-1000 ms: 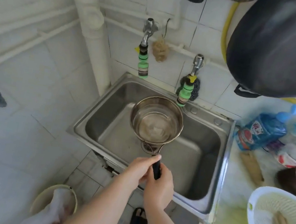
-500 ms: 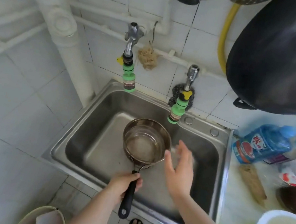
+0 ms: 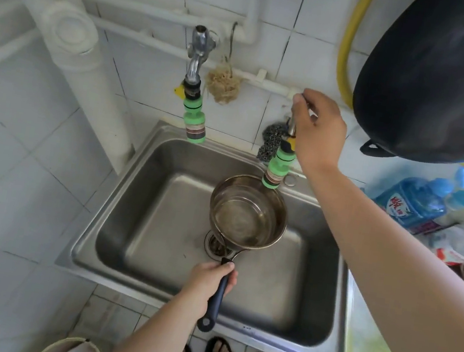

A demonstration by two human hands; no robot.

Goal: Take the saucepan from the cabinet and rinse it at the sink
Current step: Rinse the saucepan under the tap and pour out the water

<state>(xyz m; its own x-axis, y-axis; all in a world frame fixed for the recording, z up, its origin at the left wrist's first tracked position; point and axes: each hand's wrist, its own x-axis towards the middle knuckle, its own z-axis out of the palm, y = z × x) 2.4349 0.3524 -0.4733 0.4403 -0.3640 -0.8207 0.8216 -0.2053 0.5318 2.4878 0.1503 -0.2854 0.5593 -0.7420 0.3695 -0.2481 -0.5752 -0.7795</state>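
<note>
A small steel saucepan [image 3: 247, 213] with a dark handle hangs over the steel sink [image 3: 116, 218], above the drain. My left hand [image 3: 209, 278] grips its handle near the pan. The pan sits just under the green nozzle of the right tap [image 3: 277, 167]. My right hand [image 3: 317, 128] is up at the wall, fingers closed on that tap's metal handle. No water is visible running.
A second tap [image 3: 195, 80] with a green nozzle hangs to the left. A large dark wok [image 3: 441, 74] hangs at the upper right above a blue bottle [image 3: 410, 202] on the counter. A thick white pipe [image 3: 73, 40] runs down the left wall.
My right hand left the pan handle, passed over the sink and rose to the right tap. The pan shifted right under that tap, held by the left hand alone.
</note>
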